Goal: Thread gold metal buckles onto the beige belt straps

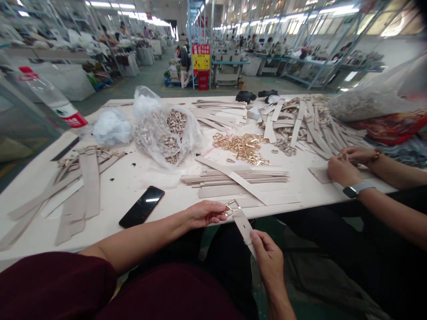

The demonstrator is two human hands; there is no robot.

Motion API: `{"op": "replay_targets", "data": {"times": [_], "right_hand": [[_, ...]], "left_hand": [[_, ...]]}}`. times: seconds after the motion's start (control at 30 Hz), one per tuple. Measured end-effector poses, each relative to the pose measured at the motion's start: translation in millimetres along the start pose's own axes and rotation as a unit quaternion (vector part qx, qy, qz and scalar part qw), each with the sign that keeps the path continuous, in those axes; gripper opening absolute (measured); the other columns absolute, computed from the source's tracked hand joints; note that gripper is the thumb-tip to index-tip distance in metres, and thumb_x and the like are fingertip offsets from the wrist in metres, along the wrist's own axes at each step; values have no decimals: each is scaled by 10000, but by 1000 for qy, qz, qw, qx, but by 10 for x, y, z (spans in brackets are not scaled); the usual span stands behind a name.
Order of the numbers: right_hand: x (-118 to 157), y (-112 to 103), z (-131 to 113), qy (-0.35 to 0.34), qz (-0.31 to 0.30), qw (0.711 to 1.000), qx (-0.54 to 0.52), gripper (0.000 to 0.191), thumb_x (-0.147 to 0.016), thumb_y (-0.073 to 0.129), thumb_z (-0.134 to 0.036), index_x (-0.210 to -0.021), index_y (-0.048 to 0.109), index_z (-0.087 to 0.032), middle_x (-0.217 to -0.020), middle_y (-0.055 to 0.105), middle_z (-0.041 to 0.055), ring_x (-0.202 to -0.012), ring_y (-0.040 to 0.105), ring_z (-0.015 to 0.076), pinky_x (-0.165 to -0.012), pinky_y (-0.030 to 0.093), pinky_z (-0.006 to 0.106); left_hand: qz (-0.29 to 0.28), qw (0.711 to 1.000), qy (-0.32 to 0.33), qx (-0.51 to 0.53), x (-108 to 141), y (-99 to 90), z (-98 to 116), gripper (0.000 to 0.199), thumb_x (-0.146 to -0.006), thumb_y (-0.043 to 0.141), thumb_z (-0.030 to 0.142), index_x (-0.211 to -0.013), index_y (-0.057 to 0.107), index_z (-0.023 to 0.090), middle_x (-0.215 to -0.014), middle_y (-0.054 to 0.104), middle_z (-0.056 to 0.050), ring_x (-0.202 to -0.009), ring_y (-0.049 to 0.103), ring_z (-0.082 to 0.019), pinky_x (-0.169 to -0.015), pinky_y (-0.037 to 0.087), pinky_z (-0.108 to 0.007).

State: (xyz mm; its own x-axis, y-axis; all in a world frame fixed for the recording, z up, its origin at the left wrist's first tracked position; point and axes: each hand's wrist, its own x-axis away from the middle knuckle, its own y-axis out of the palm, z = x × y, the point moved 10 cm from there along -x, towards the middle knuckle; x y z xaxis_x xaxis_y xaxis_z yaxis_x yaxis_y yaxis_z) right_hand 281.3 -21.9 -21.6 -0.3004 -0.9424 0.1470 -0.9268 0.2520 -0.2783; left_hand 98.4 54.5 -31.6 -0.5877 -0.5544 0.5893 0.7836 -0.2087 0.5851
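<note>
My left hand (209, 213) pinches a gold belt buckle (237, 205) just past the table's front edge. My right hand (269, 257) grips a beige belt strap (243, 225), which has a slot and a narrow loop around it. The strap's upper end meets the buckle; whether it passes through the frame I cannot tell. Behind my hands lies a stack of flat beige strips (240, 175), with one strip (233, 177) slanting across it. Farther back is a heap of gold buckles (243, 147).
A black phone (142, 206) and finished-looking straps (89, 186) lie at left. Behind stand a plastic bag of beige loops (167, 131) and a bottle (56, 100). At right, a co-worker's hands (347, 166) work near a strap pile (310, 124).
</note>
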Motion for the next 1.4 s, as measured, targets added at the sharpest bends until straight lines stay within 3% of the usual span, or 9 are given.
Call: {"op": "replay_targets", "data": {"times": [0.17,0.37,0.5,0.63,0.8,1.03,1.23,1.4], "right_hand": [[12,126,-200,-74,-18,997,9,250,-834,553,-412,-844,656,-184,-830,640,39,-802,568,203,-745,420,311],[-40,164,-246,-116,-29,993,23,200,-846,554,-366,-842,660,-196,-853,641,48,-821,571,205,-757,412,320],[-76,247,-291,-112,-52,992,-7,194,-850,549,-355,-843,661,-196,-850,644,41,-817,573,197,-757,414,309],[-168,317,-303,-72,-59,995,-35,235,-826,571,-404,-831,654,-184,-778,634,14,-753,559,175,-696,409,273],[-317,229,-318,-31,-17,999,-33,350,-829,544,-466,-665,610,-164,-603,524,-21,-613,466,133,-579,350,238],[-558,207,-337,-4,-39,997,-73,312,-839,528,-455,-785,644,-171,-697,579,4,-693,502,167,-639,378,259],[-818,260,-406,-1,-67,992,-110,291,-854,520,-434,-929,663,-192,-833,633,30,-812,546,202,-745,410,282],[-1077,279,-521,-21,-86,988,-130,290,-860,504,-443,-899,681,-217,-731,598,20,-712,526,184,-670,415,264]], "left_hand": [[7,999,-30,16,-25,-18,-83,151,-777,683,158,-897,655,70,-671,665,-42,-543,642,-80,-455,497,-85],[5,998,-65,16,-4,-56,-212,100,-797,646,134,-863,651,59,-638,675,-55,-544,646,-84,-464,502,-86],[-8,995,-96,-8,-46,19,-360,110,-777,659,143,-838,657,51,-638,673,-58,-531,638,-83,-444,488,-84],[-16,996,-80,-30,-172,129,-375,181,-724,711,180,-851,661,62,-659,672,-53,-552,639,-80,-450,476,-86],[-33,996,-9,-81,-315,301,-168,289,-630,782,290,-770,630,88,-691,658,-48,-615,635,-103,-480,467,-130],[-95,976,82,-178,-376,651,412,294,-696,704,267,-963,662,151,-888,635,-42,-784,576,-125,-656,485,-212],[-67,945,106,-303,-639,682,767,292,-690,717,382,-807,692,116,-742,607,-30,-647,541,-113,-587,464,-213],[-64,952,76,-288,-855,636,924,352,-644,742,431,-778,681,111,-707,581,-19,-605,525,-106,-544,456,-206]]}}
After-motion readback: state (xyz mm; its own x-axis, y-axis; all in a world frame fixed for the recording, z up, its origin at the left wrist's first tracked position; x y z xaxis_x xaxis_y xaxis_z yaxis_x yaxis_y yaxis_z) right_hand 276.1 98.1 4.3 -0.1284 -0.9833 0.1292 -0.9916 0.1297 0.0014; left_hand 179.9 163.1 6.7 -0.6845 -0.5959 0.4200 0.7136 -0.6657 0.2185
